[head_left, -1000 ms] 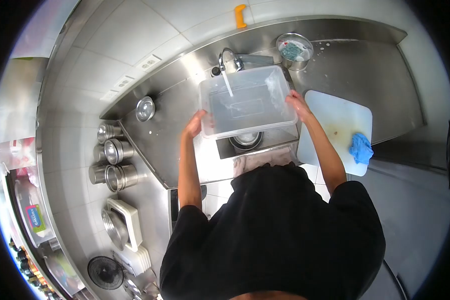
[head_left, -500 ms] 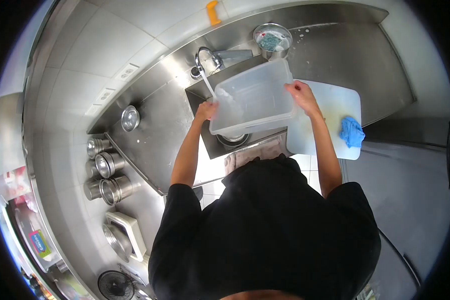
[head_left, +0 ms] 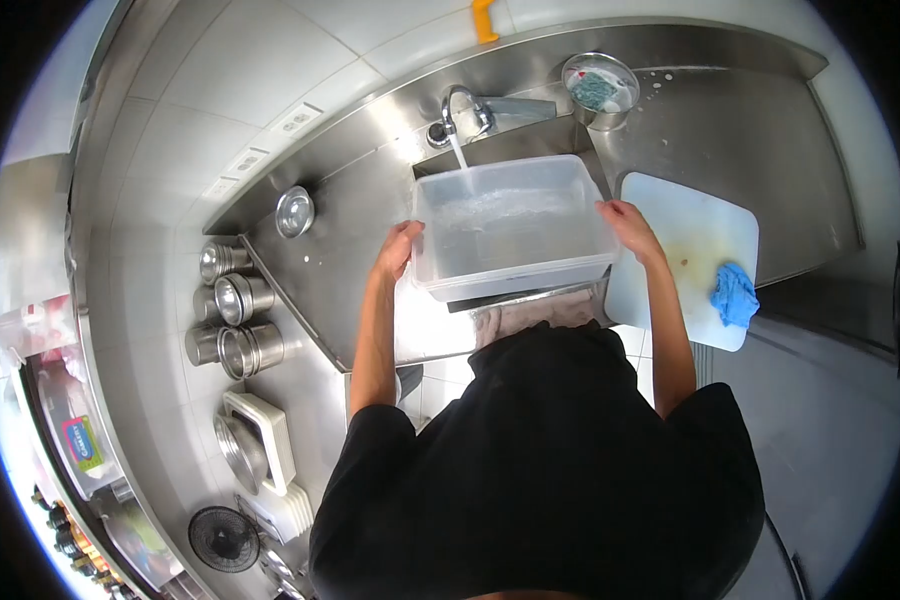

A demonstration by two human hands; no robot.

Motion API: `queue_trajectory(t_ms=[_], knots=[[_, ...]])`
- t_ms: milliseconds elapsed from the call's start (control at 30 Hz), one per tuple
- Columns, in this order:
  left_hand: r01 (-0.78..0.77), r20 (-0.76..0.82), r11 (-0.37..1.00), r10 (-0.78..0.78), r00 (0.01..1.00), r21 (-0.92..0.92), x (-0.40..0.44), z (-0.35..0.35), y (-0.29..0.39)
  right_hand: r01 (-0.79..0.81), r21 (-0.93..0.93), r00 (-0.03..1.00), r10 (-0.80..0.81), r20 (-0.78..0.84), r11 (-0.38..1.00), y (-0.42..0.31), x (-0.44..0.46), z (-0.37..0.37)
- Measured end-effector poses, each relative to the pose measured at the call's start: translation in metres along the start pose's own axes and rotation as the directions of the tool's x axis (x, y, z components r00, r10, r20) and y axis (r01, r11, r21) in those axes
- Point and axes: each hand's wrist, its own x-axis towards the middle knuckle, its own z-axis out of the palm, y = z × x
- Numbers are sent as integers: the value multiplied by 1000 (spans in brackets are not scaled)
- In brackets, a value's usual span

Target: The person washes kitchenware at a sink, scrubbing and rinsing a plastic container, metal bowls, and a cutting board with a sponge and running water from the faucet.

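A large clear plastic container (head_left: 510, 278) is held over the sink (head_left: 530, 145), its open side facing up. My left hand (head_left: 400, 248) grips its left rim, and my right hand (head_left: 628, 228) is closed on the right rim. From the faucet (head_left: 460, 112) a stream of water runs into the container near its back edge. Water ripples on the container's floor. Most of the sink basin is hidden beneath it.
Right of the sink lies a white cutting board (head_left: 680, 245) with a blue cloth (head_left: 734, 295). A metal pot (head_left: 601, 90) holding a green scrubber stands behind. On the left counter sits a small metal bowl (head_left: 295, 212); several steel pots (head_left: 240, 300) are beyond its edge.
The container has gone from slanted to nearly level, and the water now falls farther inside it. Both hands keep their grip on the rim. The whole view has shifted.
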Motion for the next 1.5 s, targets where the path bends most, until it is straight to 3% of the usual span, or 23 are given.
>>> queue_trajectory(t_ms=[100, 200, 267, 333, 400, 500, 633, 800, 933, 1033, 1067, 1167, 1200, 1233, 1300, 1367, 1433, 1467, 1500], knots=[[-121, -142, 992, 113, 983, -46, -5, 9, -9, 83, -78, 995, -87, -40, 993, 27, 30, 19], [-215, -251, 975, 220, 943, 47, -18, 44, 11, 375, -442, 853, -490, -178, 815, 45, 72, 50], [-283, -304, 947, 317, 899, 152, -27, 72, 22, 447, -22, 892, -447, -60, 894, 18, 86, 75], [-311, -332, 913, 389, 859, 265, -31, 93, 26, 257, 414, 930, -340, 141, 873, -30, 87, 97], [-347, -354, 863, 475, 806, 367, -29, 110, 23, 139, 567, 931, -302, 205, 812, -70, 94, 123], [-382, -407, 760, 619, 672, 526, -21, 109, -1, -64, 692, 914, -236, 330, 719, -109, 116, 155], [-414, -446, 719, 681, 580, 559, -40, 97, -35, -339, 743, 857, -136, 497, 578, -114, 159, 198], [-430, -521, 722, 691, 501, 543, -74, 77, -54, -299, 731, 903, -66, 425, 614, -107, 160, 219], [-414, -471, 660, 745, 473, 628, -89, 64, -60, -364, 760, 924, 109, 365, 539, -91, 159, 207], [-438, -339, 576, 792, 508, 690, -97, 62, -67, -450, 746, 893, 250, 374, 490, -109, 140, 181], [-470, -255, 522, 815, 520, 711, -95, 62, -74, -375, 715, 914, 109, 390, 590, -93, 159, 183], [-565, 3, 391, 820, 572, 727, -85, 68, -80, -274, 769, 942, 0, 335, 577, -49, 192, 189], [-525, 103, 360, 744, 661, 771, -83, 66, -84, -292, 788, 904, -112, 412, 542, -26, 198, 185], [-584, 180, 295, 764, 619, 757, -79, 66, -84, -311, 798, 848, -229, 479, 516, -12, 206, 172], [-682, 317, 163, 792, 522, 713, -72, 68, -86, -289, 834, 852, -271, 448, 469, 6, 177, 145], [-636, 340, 199, 706, 621, 746, -68, 66, -95, -274, 827, 890, -196, 411, 491, 20, 145, 118], [-615, 338, 236, 662, 668, 752, -71, 70, -99, -248, 880, 940, -121, 321, 406, 36, 122, 105], [-586, 307, 306, 623, 719, 750, -72, 71, -101, -271, 888, 940, -94, 327, 371, 46, 115, 98], [-605, 301, 332, 637, 709, 724, -73, 74, -101, -296, 896, 940, -65, 334, 330, 57, 109, 93]])
